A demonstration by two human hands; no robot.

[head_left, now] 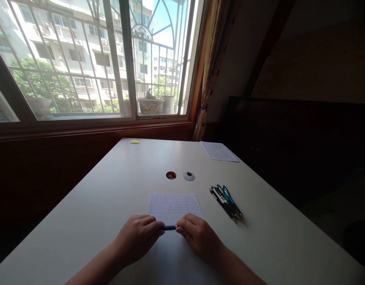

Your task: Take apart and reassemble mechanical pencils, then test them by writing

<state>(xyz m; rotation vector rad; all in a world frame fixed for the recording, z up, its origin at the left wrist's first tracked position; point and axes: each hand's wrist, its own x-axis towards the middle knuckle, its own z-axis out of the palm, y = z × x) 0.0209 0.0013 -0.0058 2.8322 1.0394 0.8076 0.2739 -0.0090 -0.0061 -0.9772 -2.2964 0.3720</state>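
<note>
A dark pen [170,227] is held level between my two hands, with only its middle stretch showing. My left hand [143,234] is closed around one end, and my right hand [197,234] pinches the other. Both ends are hidden by the fingers. Just beyond the hands, a sheet of lined paper [174,203] covered with rows of writing lies on the white table [111,206]. To the right of the sheet is a loose bundle of several pens [226,202], mostly black, with a blue one and a green one among them.
A round hole [171,175] in the tabletop has a grey ring-shaped cover [188,176] beside it. More paper [219,151] lies at the far right edge, and a yellow sticky note [135,141] at the far left. Behind the table are a barred window [81,79] and a curtain [210,59].
</note>
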